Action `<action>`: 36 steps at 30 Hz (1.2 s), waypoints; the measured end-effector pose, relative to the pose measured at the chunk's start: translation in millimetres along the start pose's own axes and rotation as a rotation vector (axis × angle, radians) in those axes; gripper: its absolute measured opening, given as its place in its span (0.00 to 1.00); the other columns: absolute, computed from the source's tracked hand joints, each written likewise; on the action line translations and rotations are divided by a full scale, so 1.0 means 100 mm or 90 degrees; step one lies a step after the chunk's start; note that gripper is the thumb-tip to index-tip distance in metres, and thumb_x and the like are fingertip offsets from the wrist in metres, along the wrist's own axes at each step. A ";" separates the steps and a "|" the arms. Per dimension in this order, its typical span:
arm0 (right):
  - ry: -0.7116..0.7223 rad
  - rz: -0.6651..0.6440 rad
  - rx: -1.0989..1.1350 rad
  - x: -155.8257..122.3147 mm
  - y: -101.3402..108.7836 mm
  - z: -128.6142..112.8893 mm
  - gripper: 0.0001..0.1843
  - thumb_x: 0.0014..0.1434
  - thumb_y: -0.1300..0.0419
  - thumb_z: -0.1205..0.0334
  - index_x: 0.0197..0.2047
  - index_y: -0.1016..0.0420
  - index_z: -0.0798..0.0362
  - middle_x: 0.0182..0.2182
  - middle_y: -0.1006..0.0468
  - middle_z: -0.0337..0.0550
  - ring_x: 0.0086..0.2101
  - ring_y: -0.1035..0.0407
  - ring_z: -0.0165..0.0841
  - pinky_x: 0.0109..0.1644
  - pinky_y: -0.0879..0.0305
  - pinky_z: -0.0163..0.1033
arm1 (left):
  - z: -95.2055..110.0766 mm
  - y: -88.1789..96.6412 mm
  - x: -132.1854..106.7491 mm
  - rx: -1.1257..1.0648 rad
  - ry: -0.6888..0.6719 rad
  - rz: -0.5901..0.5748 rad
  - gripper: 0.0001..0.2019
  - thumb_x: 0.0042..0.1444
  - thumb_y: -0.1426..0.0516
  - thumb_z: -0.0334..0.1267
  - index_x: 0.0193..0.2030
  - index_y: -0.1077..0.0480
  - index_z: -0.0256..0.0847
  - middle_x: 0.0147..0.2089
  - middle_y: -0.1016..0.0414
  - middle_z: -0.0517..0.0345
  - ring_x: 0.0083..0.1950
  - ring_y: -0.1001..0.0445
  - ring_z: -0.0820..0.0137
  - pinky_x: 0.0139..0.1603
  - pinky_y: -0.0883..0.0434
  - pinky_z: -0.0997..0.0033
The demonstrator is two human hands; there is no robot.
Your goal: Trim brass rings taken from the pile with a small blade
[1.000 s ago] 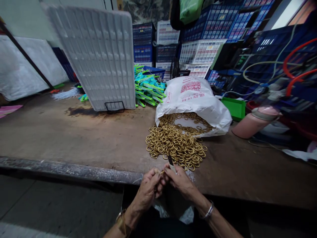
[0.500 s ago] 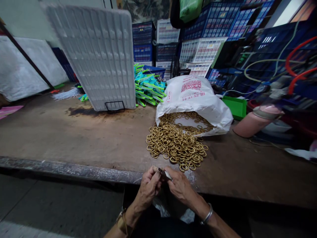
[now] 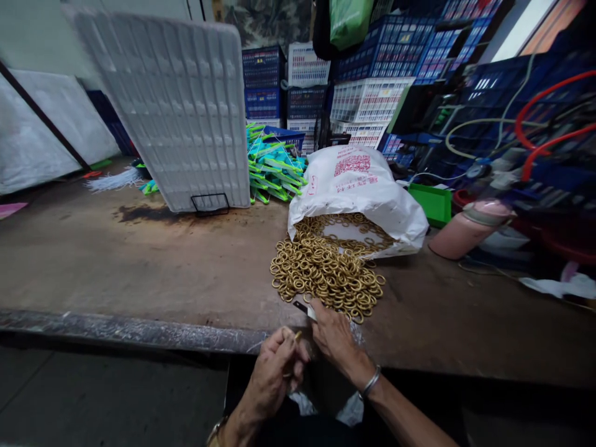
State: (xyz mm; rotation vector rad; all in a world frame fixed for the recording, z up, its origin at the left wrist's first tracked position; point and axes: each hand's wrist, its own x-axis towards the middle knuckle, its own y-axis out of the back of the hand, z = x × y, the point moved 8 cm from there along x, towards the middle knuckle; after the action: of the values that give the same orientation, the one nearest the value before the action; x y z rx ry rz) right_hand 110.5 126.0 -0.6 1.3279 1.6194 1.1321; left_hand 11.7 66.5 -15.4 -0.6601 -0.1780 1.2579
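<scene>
My left hand [image 3: 274, 369] is closed in front of the bench edge, pinching a gold-coloured ring [image 3: 298, 336] between thumb and fingertips. My right hand [image 3: 338, 338] is wrapped round a small knife [image 3: 302, 307] with a dark blade and a pale handle. Its blade points left, by the near side of a heap of gold rings [image 3: 326, 273]. The rings spill from the mouth of a white sack [image 3: 356, 180] with red print, which lies on its side. My right palm hides most of the knife's handle.
On the wooden bench [image 3: 186, 267] a grey ribbed panel [image 3: 172, 118] stands upright at the left. Green and turquoise plastic pieces [image 3: 274, 164] lie behind it. A green tray [image 3: 431, 205] and a pink bottle [image 3: 470, 228] are right of the sack. Stacked crates [image 3: 367, 99] fill the back.
My hands have drawn apart. The left has moved down toward me with a ring now showing in its fingers, and the right has shifted up toward the heap with the knife.
</scene>
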 end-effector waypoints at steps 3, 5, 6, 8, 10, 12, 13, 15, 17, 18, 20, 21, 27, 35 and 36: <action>-0.040 0.021 -0.074 0.10 0.04 0.00 0.11 0.53 0.53 0.73 0.40 0.38 0.53 0.29 0.26 0.44 0.28 0.32 0.32 0.28 0.54 0.35 | -0.02 0.06 0.05 -0.040 0.028 0.032 0.15 0.54 0.49 0.47 0.29 0.35 0.35 0.19 0.38 0.62 0.17 0.45 0.81 0.15 0.47 0.82; -0.048 0.019 -0.130 0.15 0.01 0.00 0.12 0.53 0.52 0.73 0.41 0.38 0.53 0.29 0.25 0.46 0.28 0.31 0.34 0.28 0.53 0.35 | -0.01 0.12 0.09 -0.068 0.027 0.050 0.12 0.53 0.48 0.44 0.29 0.35 0.35 0.23 0.34 0.59 0.19 0.42 0.80 0.15 0.46 0.82; -0.050 0.018 -0.152 0.17 -0.01 0.00 0.12 0.54 0.52 0.73 0.41 0.38 0.52 0.29 0.25 0.46 0.29 0.31 0.35 0.28 0.53 0.36 | -0.01 0.14 0.11 -0.089 0.028 0.055 0.10 0.53 0.47 0.43 0.29 0.36 0.36 0.26 0.33 0.58 0.19 0.40 0.80 0.15 0.46 0.82; -0.056 0.025 -0.181 0.21 -0.04 0.01 0.12 0.54 0.53 0.73 0.41 0.37 0.52 0.28 0.25 0.47 0.29 0.30 0.37 0.28 0.52 0.36 | -0.01 0.18 0.14 -0.136 0.037 0.061 0.07 0.52 0.46 0.40 0.32 0.37 0.39 0.28 0.32 0.58 0.21 0.38 0.79 0.15 0.46 0.82; -0.057 0.038 -0.193 0.24 -0.05 0.02 0.13 0.55 0.54 0.74 0.41 0.37 0.52 0.28 0.25 0.47 0.29 0.30 0.37 0.28 0.52 0.37 | -0.02 0.21 0.16 -0.175 0.060 0.061 0.08 0.50 0.45 0.39 0.37 0.37 0.40 0.28 0.32 0.59 0.22 0.37 0.78 0.17 0.45 0.81; -0.059 0.037 -0.194 0.27 -0.07 0.04 0.12 0.55 0.54 0.74 0.40 0.36 0.53 0.29 0.25 0.47 0.29 0.30 0.36 0.28 0.52 0.36 | -0.03 0.23 0.17 -0.202 0.078 0.066 0.10 0.48 0.43 0.38 0.37 0.35 0.39 0.28 0.32 0.59 0.23 0.36 0.78 0.18 0.44 0.81; -0.060 0.033 -0.191 0.28 -0.07 0.04 0.12 0.55 0.54 0.74 0.39 0.36 0.53 0.28 0.25 0.47 0.28 0.30 0.36 0.28 0.52 0.36 | -0.03 0.25 0.18 -0.215 0.084 0.075 0.09 0.47 0.42 0.38 0.35 0.35 0.38 0.28 0.32 0.59 0.24 0.35 0.77 0.19 0.43 0.81; -0.066 0.021 -0.178 0.28 -0.08 0.06 0.11 0.54 0.54 0.74 0.38 0.36 0.54 0.28 0.25 0.47 0.28 0.30 0.34 0.27 0.52 0.35 | -0.03 0.30 0.19 -0.231 0.089 0.106 0.09 0.45 0.41 0.39 0.29 0.35 0.36 0.29 0.31 0.58 0.26 0.33 0.76 0.20 0.42 0.80; -0.059 0.015 -0.146 0.27 -0.06 0.06 0.11 0.52 0.53 0.75 0.38 0.36 0.55 0.28 0.25 0.47 0.28 0.31 0.33 0.28 0.52 0.35 | -0.02 0.33 0.20 -0.220 0.089 0.132 0.11 0.44 0.40 0.40 0.27 0.36 0.36 0.29 0.31 0.57 0.28 0.32 0.75 0.20 0.40 0.80; -0.053 0.014 -0.119 0.27 -0.04 0.06 0.12 0.51 0.52 0.75 0.38 0.36 0.55 0.28 0.26 0.46 0.28 0.32 0.32 0.28 0.52 0.34 | -0.01 0.33 0.22 -0.203 0.085 0.138 0.11 0.44 0.40 0.41 0.27 0.36 0.36 0.29 0.31 0.58 0.28 0.32 0.74 0.20 0.40 0.80; -0.048 0.008 -0.031 0.27 0.01 0.07 0.11 0.50 0.52 0.74 0.36 0.35 0.55 0.26 0.27 0.43 0.27 0.34 0.30 0.28 0.52 0.34 | 0.03 0.32 0.26 -0.140 0.063 0.136 0.12 0.44 0.40 0.42 0.27 0.37 0.37 0.27 0.32 0.60 0.25 0.34 0.76 0.19 0.41 0.81; -0.048 0.002 0.034 0.27 0.02 0.09 0.08 0.50 0.52 0.73 0.33 0.35 0.54 0.25 0.28 0.41 0.26 0.36 0.29 0.28 0.52 0.33 | 0.07 0.32 0.28 -0.098 0.043 0.140 0.13 0.45 0.40 0.43 0.27 0.38 0.37 0.25 0.33 0.61 0.23 0.36 0.78 0.17 0.43 0.82; -0.059 -0.169 0.563 0.22 -0.12 0.12 0.10 0.51 0.51 0.59 0.22 0.44 0.52 0.15 0.45 0.29 0.18 0.50 0.23 0.22 0.54 0.30 | 0.18 0.34 0.45 0.128 -0.031 0.166 0.18 0.45 0.43 0.48 0.39 0.38 0.40 0.19 0.40 0.70 0.14 0.51 0.83 0.14 0.52 0.82; -0.168 -0.357 0.832 -0.02 -0.12 -0.08 0.14 0.45 0.43 0.53 0.25 0.45 0.51 0.13 0.52 0.23 0.14 0.62 0.19 0.15 0.65 0.28 | 0.21 0.20 0.56 0.212 -0.081 0.083 0.11 0.46 0.43 0.43 0.26 0.36 0.37 0.21 0.38 0.64 0.23 0.41 0.78 0.26 0.42 0.78; -0.169 -0.360 0.848 -0.03 -0.10 -0.10 0.15 0.45 0.43 0.53 0.25 0.45 0.51 0.13 0.52 0.23 0.14 0.62 0.18 0.16 0.65 0.28 | 0.22 0.19 0.56 0.213 -0.078 0.078 0.11 0.47 0.43 0.43 0.27 0.36 0.37 0.22 0.37 0.64 0.24 0.40 0.77 0.27 0.42 0.77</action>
State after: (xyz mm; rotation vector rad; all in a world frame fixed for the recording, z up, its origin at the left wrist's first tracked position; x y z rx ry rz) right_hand 98.9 120.5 -6.6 1.4356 2.3694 -0.6160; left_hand 3.4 128.3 -21.3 -0.3094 -0.0249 1.4077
